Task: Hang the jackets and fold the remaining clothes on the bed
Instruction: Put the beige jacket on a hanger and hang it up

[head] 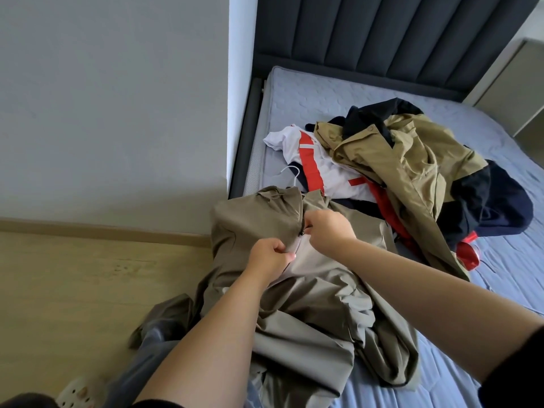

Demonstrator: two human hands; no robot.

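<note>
A khaki-grey jacket (256, 219) lies on the near edge of the bed (323, 98), its lower part hanging over the side. A white hanger hook (291, 169) pokes out at its collar. My left hand (272, 256) pinches the jacket's front edge just below the zip. My right hand (329, 228) pinches the black zip pull (301, 232) partway down the front. Behind lies a white and red garment (312, 160). A tan and navy jacket (412, 160) is heaped to its right.
A dark padded headboard (382, 33) stands at the far end. A grey wall (112, 98) and wooden floor (73, 290) are to the left of the bed. A pale bedside cabinet (512, 83) sits at the far right. A white slipper (76, 393) shows at the bottom left.
</note>
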